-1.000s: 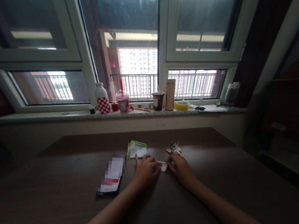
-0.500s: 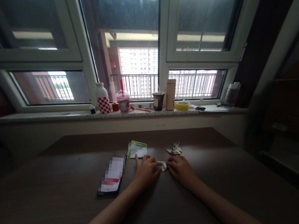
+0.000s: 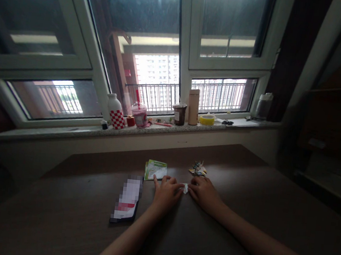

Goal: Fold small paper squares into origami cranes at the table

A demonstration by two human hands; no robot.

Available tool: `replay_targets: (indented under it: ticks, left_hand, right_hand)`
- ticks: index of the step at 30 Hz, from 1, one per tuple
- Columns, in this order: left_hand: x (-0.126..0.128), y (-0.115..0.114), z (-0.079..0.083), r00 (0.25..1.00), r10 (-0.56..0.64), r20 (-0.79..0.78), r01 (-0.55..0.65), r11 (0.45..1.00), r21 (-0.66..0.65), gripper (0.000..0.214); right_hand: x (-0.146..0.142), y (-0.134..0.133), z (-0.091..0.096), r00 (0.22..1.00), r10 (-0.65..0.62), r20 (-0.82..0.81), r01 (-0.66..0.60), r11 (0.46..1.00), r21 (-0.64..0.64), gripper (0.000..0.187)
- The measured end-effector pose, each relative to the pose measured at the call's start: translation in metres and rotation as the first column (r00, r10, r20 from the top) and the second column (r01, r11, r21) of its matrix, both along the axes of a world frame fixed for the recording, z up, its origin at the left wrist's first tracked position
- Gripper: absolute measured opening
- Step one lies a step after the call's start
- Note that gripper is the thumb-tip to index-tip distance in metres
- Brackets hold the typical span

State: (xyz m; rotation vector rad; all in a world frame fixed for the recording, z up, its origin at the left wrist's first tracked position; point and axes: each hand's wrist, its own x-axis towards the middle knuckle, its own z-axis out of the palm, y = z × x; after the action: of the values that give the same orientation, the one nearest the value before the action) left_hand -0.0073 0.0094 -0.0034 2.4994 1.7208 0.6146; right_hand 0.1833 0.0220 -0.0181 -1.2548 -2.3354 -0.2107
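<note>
A small white piece of folded paper (image 3: pixel 185 189) lies on the dark brown table between my two hands. My left hand (image 3: pixel 166 192) pinches its left side with thumb and fingertips, the little finger stretched away to the left. From the other side, the closed fingers of my right hand (image 3: pixel 205 191) grip the paper's right edge. Much of the paper is hidden by the fingers. Just beyond my right hand rests a small heap of colourful folded paper pieces (image 3: pixel 198 169). Green and white packets (image 3: pixel 156 170) lie beyond my left hand.
Left of my left hand lies a phone (image 3: pixel 126 200), its screen blurred out. On the windowsill (image 3: pixel 97 132) behind the table stand a checkered bottle (image 3: pixel 117 116), a pink drink cup (image 3: pixel 139 115), a brown cup (image 3: pixel 179 115), a tan flask (image 3: pixel 193 107), yellow tape (image 3: pixel 207 120) and scissors (image 3: pixel 227 122).
My right fingertips have come slightly closer to my left ones, and less of the white paper's top strip shows. The whole view has shifted a little; other things stay in place.
</note>
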Motion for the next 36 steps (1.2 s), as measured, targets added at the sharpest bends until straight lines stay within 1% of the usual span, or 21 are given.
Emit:
replay_targets:
  ticks: [7, 17, 22, 29, 36]
  left_hand:
    - [0.0045, 0.006, 0.0, 0.999, 0.036, 0.006, -0.036, 0.999, -0.006, 0.02]
    - [0.0059, 0.0057, -0.0001, 0.999, 0.042, 0.028, -0.042, 0.999, 0.021, 0.017]
    - [0.005, 0.0067, -0.0013, 0.998, 0.055, 0.034, -0.055, 0.998, -0.012, 0.018]
    - [0.0059, 0.0065, 0.0013, 0.997, 0.066, 0.028, -0.065, 0.997, -0.032, 0.019]
    - [0.0056, 0.0071, 0.0005, 0.997, 0.069, 0.035, -0.068, 0.997, -0.03, 0.019]
  right_hand:
    - [-0.0026, 0.0015, -0.0034, 1.0, -0.014, -0.008, 0.015, 1.0, 0.027, 0.018]
    - [-0.0057, 0.0019, -0.0054, 0.998, -0.049, 0.027, 0.048, 0.999, 0.024, 0.018]
    - [-0.0056, 0.0026, -0.0074, 0.999, -0.041, 0.009, 0.04, 0.998, 0.038, 0.017]
    - [-0.0059, 0.0029, -0.0084, 0.999, -0.043, 0.017, 0.042, 0.998, 0.054, 0.016]
    - [-0.0061, 0.0026, -0.009, 0.998, -0.061, 0.029, 0.06, 0.997, 0.048, 0.016]
